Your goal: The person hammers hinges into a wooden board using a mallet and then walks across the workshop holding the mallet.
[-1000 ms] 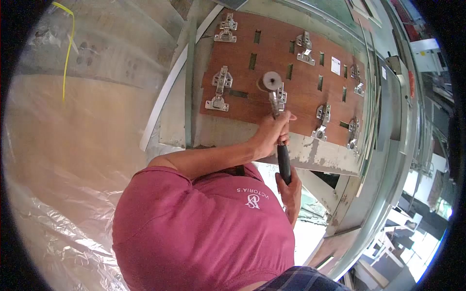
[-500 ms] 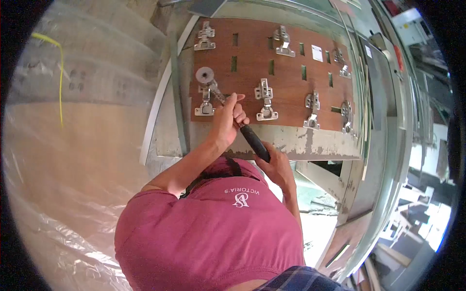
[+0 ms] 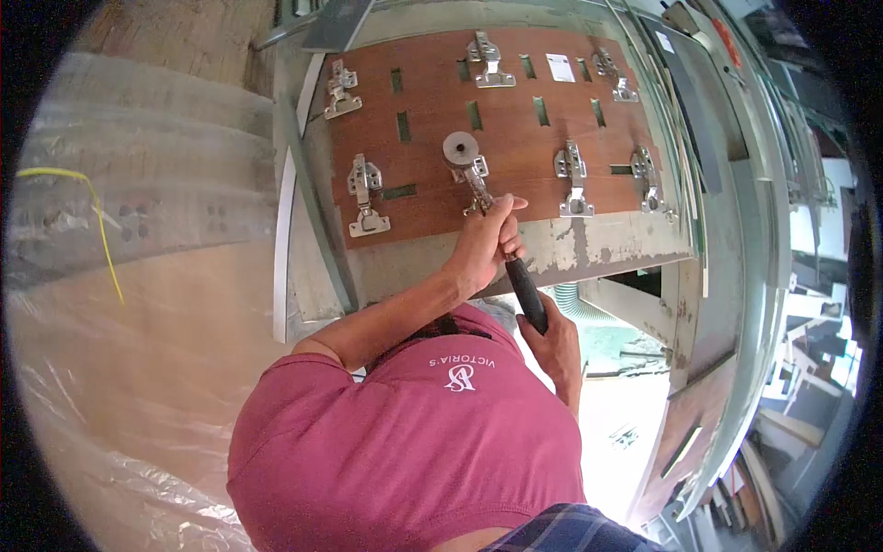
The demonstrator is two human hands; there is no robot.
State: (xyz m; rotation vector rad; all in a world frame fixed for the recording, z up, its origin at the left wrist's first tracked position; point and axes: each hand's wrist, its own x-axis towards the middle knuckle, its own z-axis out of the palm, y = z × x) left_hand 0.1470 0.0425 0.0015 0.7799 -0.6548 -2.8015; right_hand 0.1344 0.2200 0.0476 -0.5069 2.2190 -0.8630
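Note:
My left hand (image 3: pixel 487 241) is wrapped round the metal shaft of a hammer-like tool (image 3: pixel 479 189), its index finger pointing right. Lower down, my right hand (image 3: pixel 553 342) grips the end of the black handle (image 3: pixel 525 293). The tool's round grey head (image 3: pixel 461 149) is over a metal hinge in the near row and partly covers it; whether they touch I cannot tell. Several hinges lie on the reddish-brown slotted board (image 3: pixel 432 156), among them one at the near left (image 3: pixel 365 195) and one right of the tool (image 3: pixel 574 179). A white label (image 3: pixel 560 68) lies on the board.
The board rests on a worn metal table (image 3: pixel 607 241). Clear plastic sheeting (image 3: pixel 138 368) with a yellow strap (image 3: pixel 103 241) covers the left side. Long thin strips (image 3: pixel 676 147) run along the table's right side. Cut pieces (image 3: pixel 800 368) lie farther right.
The tool's head went from a middle hinge to the near-left one, then back right to the middle one. Both hands moved with it and kept hold. The camera view has shifted.

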